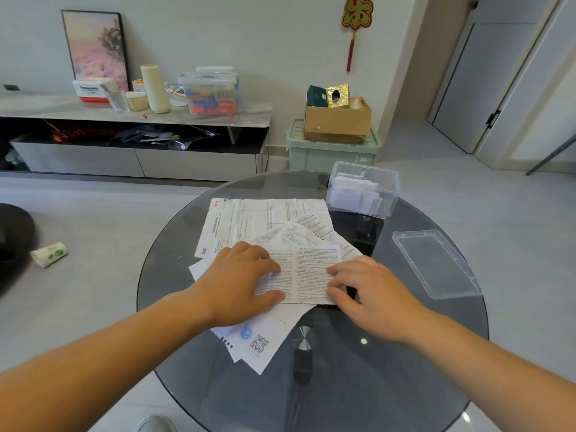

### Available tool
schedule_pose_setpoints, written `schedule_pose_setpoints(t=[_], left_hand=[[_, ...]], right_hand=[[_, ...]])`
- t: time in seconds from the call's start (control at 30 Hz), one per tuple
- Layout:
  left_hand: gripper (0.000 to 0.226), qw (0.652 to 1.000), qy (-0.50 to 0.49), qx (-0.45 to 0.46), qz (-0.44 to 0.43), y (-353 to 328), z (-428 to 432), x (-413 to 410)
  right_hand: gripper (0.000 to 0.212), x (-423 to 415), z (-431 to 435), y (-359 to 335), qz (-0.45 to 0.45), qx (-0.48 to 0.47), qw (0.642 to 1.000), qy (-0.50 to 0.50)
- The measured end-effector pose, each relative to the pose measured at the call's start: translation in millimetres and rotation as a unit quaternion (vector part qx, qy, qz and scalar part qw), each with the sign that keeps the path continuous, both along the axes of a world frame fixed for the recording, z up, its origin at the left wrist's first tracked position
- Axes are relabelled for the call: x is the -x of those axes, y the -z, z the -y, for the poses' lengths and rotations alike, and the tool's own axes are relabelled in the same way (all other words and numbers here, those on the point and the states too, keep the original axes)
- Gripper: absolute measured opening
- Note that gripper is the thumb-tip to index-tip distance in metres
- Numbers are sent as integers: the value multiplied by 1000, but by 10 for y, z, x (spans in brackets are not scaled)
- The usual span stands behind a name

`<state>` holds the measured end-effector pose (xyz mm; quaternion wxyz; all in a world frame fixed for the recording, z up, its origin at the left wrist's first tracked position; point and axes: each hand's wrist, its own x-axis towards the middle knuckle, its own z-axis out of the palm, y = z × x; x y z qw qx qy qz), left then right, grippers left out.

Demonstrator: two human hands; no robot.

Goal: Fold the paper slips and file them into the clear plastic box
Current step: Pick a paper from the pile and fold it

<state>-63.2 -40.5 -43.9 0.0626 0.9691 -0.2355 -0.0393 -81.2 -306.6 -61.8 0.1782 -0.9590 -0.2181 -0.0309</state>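
I'm on the folding step. My left hand lies flat, fingers spread, pressing the top slip onto the pile of papers at mid-table. My right hand curls fingers and thumb on the slip's right edge, pinching it as far as I can tell. Next, I judge, that edge swings left for creasing. The clear box stands far right, holding folded slips.

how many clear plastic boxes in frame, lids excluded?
2. One open box far right on the glass table, holding folded slips; one lidded box on the sideboard. A clear piece on top of it may be a third.
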Motion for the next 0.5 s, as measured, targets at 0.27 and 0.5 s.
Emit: schedule_pose_setpoints(t=[0.27, 0.5], left_hand=[[56, 1000, -4, 3, -27, -10, 290, 90], [69, 998, -19, 49, -36, 0, 296, 118]], right_hand=[[25, -165, -198, -276, -141, -273, 923, 234], [46, -192, -323, -347, -258, -435, 813, 288]])
